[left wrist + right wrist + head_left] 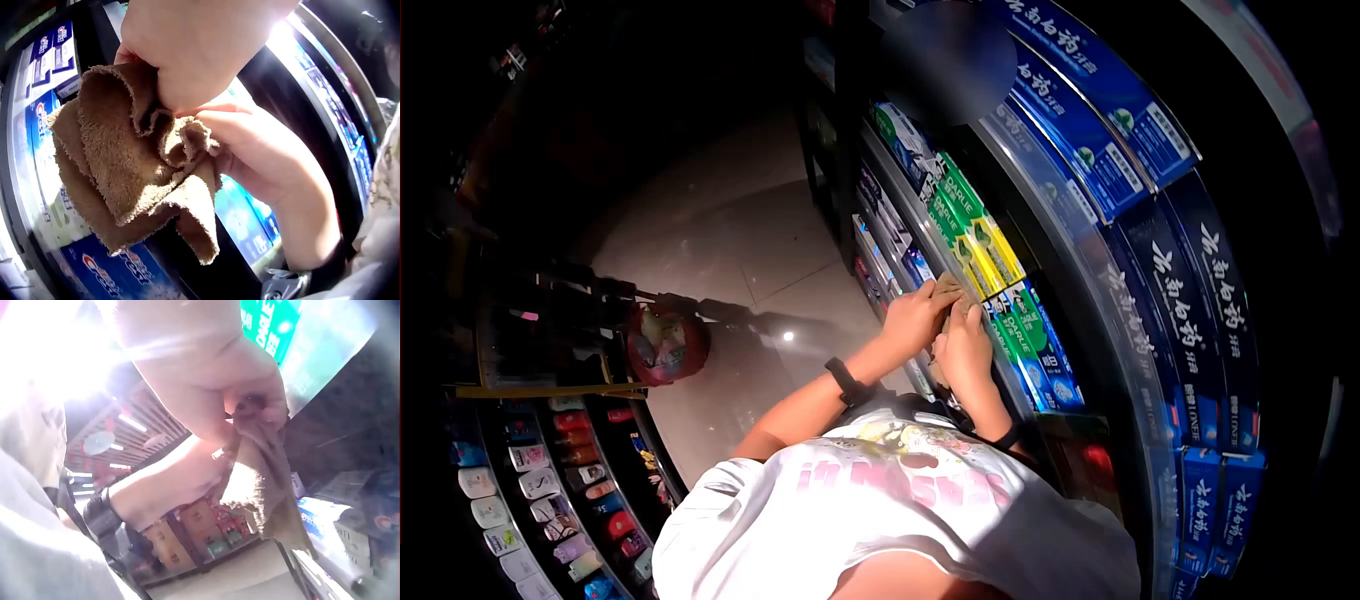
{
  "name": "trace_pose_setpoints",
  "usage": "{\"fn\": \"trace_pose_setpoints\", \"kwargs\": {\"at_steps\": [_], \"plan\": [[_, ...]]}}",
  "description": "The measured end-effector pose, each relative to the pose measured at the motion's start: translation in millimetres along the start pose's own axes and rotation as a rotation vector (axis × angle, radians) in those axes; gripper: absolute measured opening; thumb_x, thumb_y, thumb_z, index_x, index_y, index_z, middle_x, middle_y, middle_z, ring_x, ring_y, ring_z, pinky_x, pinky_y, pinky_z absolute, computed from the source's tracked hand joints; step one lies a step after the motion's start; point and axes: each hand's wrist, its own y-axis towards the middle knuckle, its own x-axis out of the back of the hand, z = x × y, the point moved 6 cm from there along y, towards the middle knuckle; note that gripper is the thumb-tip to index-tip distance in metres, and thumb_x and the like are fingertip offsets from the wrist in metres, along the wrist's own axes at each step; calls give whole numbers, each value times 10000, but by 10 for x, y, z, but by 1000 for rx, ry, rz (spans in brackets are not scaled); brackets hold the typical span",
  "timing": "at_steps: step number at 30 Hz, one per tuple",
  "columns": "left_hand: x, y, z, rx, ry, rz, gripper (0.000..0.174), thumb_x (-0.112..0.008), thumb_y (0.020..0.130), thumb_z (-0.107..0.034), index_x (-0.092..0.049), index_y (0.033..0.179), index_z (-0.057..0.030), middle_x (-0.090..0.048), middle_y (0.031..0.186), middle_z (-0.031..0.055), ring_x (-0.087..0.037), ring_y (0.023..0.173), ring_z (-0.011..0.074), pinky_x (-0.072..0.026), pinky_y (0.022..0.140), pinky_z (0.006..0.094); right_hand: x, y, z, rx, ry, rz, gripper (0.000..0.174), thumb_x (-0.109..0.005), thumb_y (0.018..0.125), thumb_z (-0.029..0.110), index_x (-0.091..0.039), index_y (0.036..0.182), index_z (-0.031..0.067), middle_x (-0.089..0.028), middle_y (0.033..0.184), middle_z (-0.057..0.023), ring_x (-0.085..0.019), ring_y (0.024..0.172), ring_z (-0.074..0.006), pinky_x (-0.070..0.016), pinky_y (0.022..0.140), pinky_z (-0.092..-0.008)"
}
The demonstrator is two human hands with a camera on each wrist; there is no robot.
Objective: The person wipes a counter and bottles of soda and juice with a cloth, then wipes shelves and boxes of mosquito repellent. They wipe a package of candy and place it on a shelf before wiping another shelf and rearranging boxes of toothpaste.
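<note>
A brown terry cloth hangs in bunched folds from both hands in the left wrist view. My left hand grips one part of it, and my right hand pinches the gathered cloth close beside it. Seen from the right wrist, the right hand has its fingers curled round a twisted end, and the rest of the cloth dangles below. The hands are held together in front of a shelf of toothpaste boxes, with green DARLIE boxes right by the fingers.
Blue toothpaste boxes fill the shelf on the right, and yellow-and-green boxes stand farther along the nearer one. Bottles line shelves at lower left. A red round container stands on the left, beside the tiled floor.
</note>
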Motion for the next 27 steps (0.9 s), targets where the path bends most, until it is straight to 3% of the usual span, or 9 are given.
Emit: {"fn": "trace_pose_setpoints", "kwargs": {"at_steps": [6,9,17,19,20,21,23,25,27], "plan": [[340,475,635,16,-28,-90,316,-636,694,-120,-634,1009,-142,-553,830,64,-596,638,270,-494,554,336,-245,746,373,106,-77,-103,545,-543,682,67,-407,1175,-122,-438,1009,-255,-549,822,-404,-487,670,-428],[475,679,903,1,-101,-92,274,-628,703,-116,-635,976,-136,-562,842,49,-602,653,262,-497,551,335,-356,1031,500,62,-119,-25,567,-536,696,75,-374,1203,-119,-435,1011,-244,-550,815,-400,-482,650,-432],[726,1200,1952,-36,-191,42,392,-571,714,-96,-586,1101,-155,-562,941,85,-599,787,281,-489,617,368,-679,1957,1058,74,-164,-157,538,-532,703,96,-424,1204,-67,-451,1035,-240,-545,806,-387,-480,646,-405],[880,1416,2200,-38,-173,80,373,-560,725,-98,-584,1092,-158,-547,942,98,-596,778,297,-490,615,373,-848,2300,1111,-8,-61,-153,553,-560,695,102,-427,1204,-66,-480,1023,-237,-542,870,-377,-471,694,-401],[908,1494,2334,-79,-146,130,375,-557,732,-103,-571,1101,-162,-538,943,104,-595,772,303,-491,624,372,-1254,2413,949,183,-417,-103,510,-572,704,114,-456,1166,-66,-522,976,-221,-528,923,-369,-446,753,-403],[939,1600,2483,-120,-121,166,377,-554,738,-107,-558,1111,-166,-529,943,109,-593,767,309,-493,633,372,-1291,2611,990,133,-319,-145,397,-565,712,115,-510,1069,-50,-555,931,-211,-513,961,-368,-424,795,-403],[956,1745,2764,-178,-147,221,444,-552,753,-125,-480,1188,-165,-519,961,106,-590,781,307,-492,674,360,-1285,2947,1170,-82,-302,121,455,-559,752,135,-458,1170,-13,-508,1053,-202,-554,908,-332,-464,753,-377],[1274,1850,2996,-197,-371,252,401,-556,762,-114,-515,1160,-140,-530,1006,101,-582,814,310,-491,696,348,-1044,3199,1720,113,-435,210,405,-560,752,173,-498,1115,5,-515,1047,-189,-555,909,-299,-462,756,-362],[1481,1883,3371,-224,-512,129,348,-568,768,-109,-566,1115,-124,-554,1037,99,-577,848,306,-487,724,326,-1074,3461,1906,23,-229,206,348,-534,753,160,-534,1069,14,-505,1054,-213,-551,902,-355,-460,769,-424]]}}
